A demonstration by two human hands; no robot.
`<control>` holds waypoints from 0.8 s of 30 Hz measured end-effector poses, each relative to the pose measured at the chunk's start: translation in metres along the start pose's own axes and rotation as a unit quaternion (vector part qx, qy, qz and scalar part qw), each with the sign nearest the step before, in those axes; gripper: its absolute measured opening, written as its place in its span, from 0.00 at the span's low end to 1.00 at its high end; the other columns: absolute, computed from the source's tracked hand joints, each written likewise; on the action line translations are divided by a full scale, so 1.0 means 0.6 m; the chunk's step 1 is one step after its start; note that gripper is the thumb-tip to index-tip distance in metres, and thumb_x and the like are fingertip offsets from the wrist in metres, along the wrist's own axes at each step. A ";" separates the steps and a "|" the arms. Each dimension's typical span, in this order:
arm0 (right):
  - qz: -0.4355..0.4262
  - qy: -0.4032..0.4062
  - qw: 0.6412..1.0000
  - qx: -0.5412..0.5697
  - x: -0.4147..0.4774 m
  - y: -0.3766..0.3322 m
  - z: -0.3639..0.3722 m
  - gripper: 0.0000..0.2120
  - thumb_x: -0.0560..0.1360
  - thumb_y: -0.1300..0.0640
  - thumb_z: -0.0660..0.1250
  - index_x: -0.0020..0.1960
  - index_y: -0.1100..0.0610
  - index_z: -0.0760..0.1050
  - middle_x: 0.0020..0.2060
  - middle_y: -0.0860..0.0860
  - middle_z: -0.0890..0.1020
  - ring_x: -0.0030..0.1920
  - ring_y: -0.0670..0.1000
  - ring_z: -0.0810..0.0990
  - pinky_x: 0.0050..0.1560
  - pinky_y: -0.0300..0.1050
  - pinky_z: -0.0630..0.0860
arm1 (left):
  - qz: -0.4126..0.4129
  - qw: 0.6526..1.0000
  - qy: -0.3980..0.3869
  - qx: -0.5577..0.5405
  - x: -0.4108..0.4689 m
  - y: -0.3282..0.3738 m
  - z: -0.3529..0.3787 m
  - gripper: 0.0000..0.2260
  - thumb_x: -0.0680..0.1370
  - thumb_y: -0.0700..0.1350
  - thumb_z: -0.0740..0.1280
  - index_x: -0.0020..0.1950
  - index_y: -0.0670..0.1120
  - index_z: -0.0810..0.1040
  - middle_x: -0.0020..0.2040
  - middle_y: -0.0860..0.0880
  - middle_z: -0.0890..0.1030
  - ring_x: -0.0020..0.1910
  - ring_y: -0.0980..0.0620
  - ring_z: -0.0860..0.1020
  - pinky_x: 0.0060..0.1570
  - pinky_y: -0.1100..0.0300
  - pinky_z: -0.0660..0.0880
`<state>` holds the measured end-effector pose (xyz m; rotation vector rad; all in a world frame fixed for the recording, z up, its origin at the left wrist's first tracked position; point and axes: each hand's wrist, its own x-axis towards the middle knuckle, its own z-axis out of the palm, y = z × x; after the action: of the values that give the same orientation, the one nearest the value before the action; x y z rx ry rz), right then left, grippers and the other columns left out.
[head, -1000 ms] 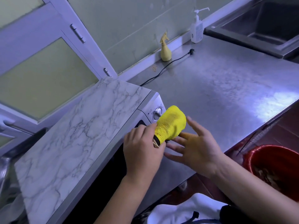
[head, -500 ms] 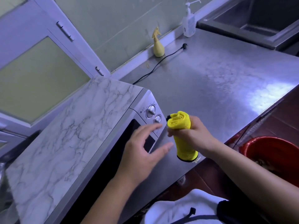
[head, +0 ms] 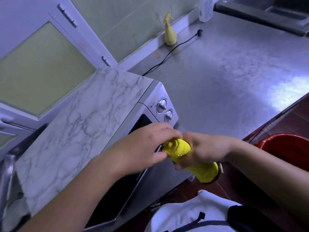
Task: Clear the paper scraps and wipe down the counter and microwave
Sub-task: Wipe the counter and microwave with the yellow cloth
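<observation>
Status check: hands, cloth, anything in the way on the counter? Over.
Right hand grips rolled yellow cloth mid-roll; left hand pinches its upper end. Cloth held before microwave, not yet wiping. Spray bottle and power cord at back of counter.

The steel counter (head: pixel 234 84) is carrying a microwave (head: pixel 93 118), a yellow spray bottle (head: pixel 170 36) at the wall and a black cord (head: pixel 167 53).

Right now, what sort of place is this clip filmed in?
Most likely a kitchen, perhaps a commercial or shared one: a stainless steel counter, a microwave with two dials standing on it, and a sink at its far end. The left hand and right hand grip a yellow cloth.
</observation>
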<state>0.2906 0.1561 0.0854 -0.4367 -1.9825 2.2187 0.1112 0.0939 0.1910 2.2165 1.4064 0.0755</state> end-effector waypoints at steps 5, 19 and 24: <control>-0.007 -0.108 0.951 0.289 0.023 0.021 -0.022 0.22 0.71 0.45 0.75 0.60 0.57 0.81 0.55 0.58 0.82 0.52 0.55 0.82 0.54 0.50 0.78 | 0.015 0.996 0.053 -0.067 -0.011 -0.014 -0.019 0.22 0.69 0.27 0.70 0.58 0.47 0.81 0.54 0.55 0.79 0.56 0.57 0.78 0.56 0.60 0.74; -0.131 0.562 0.807 0.126 0.121 0.018 0.039 0.20 0.73 0.57 0.74 0.60 0.40 0.74 0.54 0.46 0.80 0.55 0.46 0.79 0.55 0.43 0.78 | -0.176 0.918 0.346 -0.082 0.080 -0.182 -0.082 0.16 0.82 0.43 0.62 0.70 0.51 0.75 0.68 0.59 0.75 0.63 0.73 0.69 0.63 0.78 0.62; -0.303 0.618 0.724 -0.042 0.193 -0.009 0.089 0.25 0.77 0.66 0.69 0.71 0.52 0.69 0.58 0.49 0.73 0.62 0.49 0.73 0.64 0.49 0.73 | -0.174 0.950 0.256 0.032 0.156 -0.213 -0.080 0.18 0.84 0.44 0.59 0.74 0.49 0.71 0.74 0.50 0.70 0.75 0.50 0.64 0.75 0.54 0.58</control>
<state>0.1640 0.1396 0.0812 -0.8189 -1.1475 0.8915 0.0337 0.2356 0.1552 2.0432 2.0847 0.5175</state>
